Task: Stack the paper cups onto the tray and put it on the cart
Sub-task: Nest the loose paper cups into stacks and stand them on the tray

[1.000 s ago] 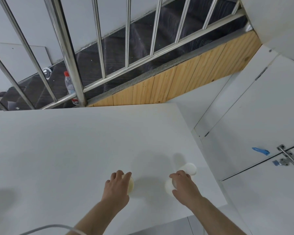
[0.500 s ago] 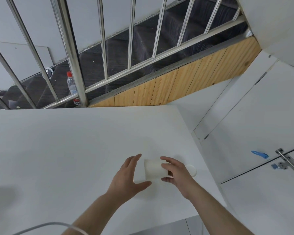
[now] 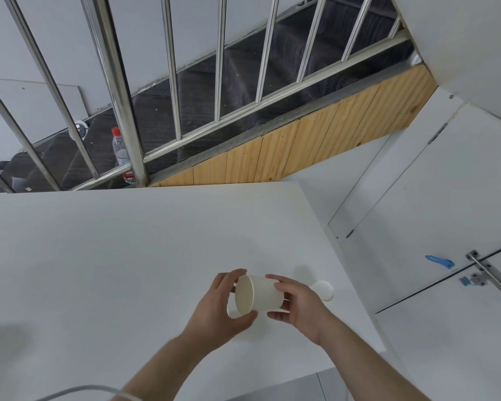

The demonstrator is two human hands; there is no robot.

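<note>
1. Two hands meet over the white table [image 3: 104, 256]: your right hand [image 3: 298, 305] grasps a paper cup [image 3: 261, 295] round its wall and base, holding it on its side with the open mouth facing left.
2. Your left hand [image 3: 217, 308] has thumb and fingers curled at that mouth. A second rim seems to show just beyond it, so this hand may be holding another cup, but too little shows to be sure.
3. One more cup [image 3: 324, 290] stands upside down on the table just right of your right hand, apart from it.
4. By my judgement you are at the nesting step, with cups being joined before anything reaches a tray.
5. Next, line the rims up squarely and slide one cup into the other with light pressure; thin paper walls will buckle if you squeeze.
6. Then the upturned cup needs collecting.
7. Neither tray nor cart is in view, so where the stack must go cannot be told.
8. Your right palm hides the held cup's base.
9. Behind the table, a water bottle [image 3: 122, 154] stands by the railing [image 3: 119, 91].
</note>
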